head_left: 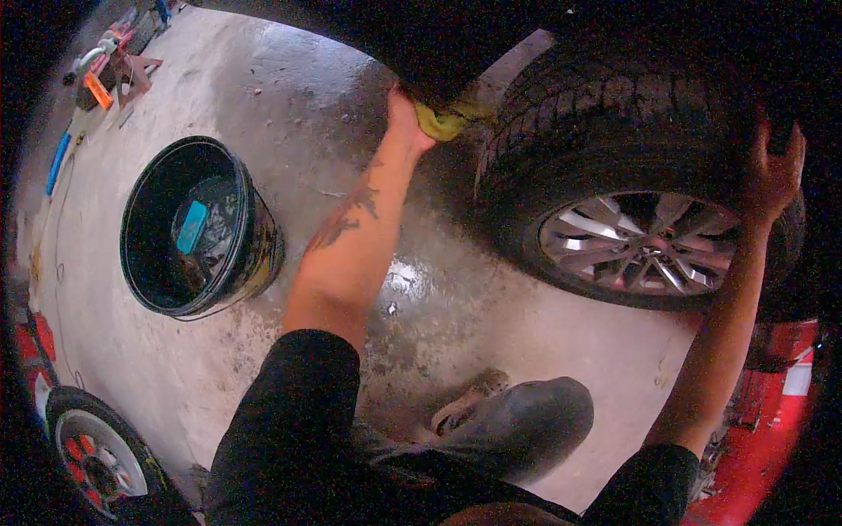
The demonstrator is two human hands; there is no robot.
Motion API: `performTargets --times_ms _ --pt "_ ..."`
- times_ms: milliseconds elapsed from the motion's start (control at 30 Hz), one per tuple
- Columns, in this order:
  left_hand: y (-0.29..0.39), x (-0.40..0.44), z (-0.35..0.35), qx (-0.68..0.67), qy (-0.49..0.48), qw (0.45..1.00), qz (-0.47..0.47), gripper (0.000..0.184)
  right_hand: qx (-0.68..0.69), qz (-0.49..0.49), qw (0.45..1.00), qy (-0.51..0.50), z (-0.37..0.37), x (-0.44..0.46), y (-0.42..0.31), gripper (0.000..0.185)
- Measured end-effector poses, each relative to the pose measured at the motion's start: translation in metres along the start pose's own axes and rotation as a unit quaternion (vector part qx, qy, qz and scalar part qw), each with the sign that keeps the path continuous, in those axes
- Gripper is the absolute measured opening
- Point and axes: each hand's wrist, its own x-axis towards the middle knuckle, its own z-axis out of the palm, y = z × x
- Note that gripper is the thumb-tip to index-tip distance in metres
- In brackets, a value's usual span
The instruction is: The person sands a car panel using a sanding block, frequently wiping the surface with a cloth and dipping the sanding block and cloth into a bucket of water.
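My left hand reaches forward, closed around a yellow-green cloth beside the tread of a large tire. Above the cloth it is dark, and part of the hand is lost in shadow. The tire belongs to a wheel with a silver spoked rim. On the far right side of that tire lies my right hand, its fingers apart against the rubber. Dark shadow hides some of its fingertips.
A black bucket with a blue thing inside stands on the wet concrete floor. Another wheel is at lower left, a red object at lower right. A jack stand and tools lie at upper left.
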Motion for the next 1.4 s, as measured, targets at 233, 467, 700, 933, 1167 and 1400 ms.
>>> performTargets --times_ms 233,467,700,933,1167,1400 --pt "-0.002 -0.041 0.013 0.048 0.066 0.997 0.000 0.055 -0.249 -0.302 0.919 -0.047 0.000 0.000 0.061 0.043" --pt "0.033 -0.081 0.050 0.134 0.141 0.980 -0.050 0.046 -0.054 -0.072 0.996 -0.016 0.001 -0.005 0.037 0.038" --pt "0.035 -0.079 0.080 0.084 0.195 0.975 0.067 0.044 -0.018 -0.159 0.986 -0.050 0.006 -0.003 0.060 0.042" --pt "0.083 -0.005 0.000 0.048 0.117 0.980 0.153 0.043 -0.126 -0.199 0.963 -0.134 0.013 -0.027 0.127 0.060" --pt "0.219 0.002 -0.020 0.152 0.043 0.948 0.276 0.046 -0.418 -0.250 0.859 -0.158 0.026 -0.044 0.198 0.061" --pt "0.070 -0.012 0.006 0.108 0.166 0.976 0.096 0.046 -0.106 -0.166 0.980 0.028 0.021 -0.007 0.071 0.049"
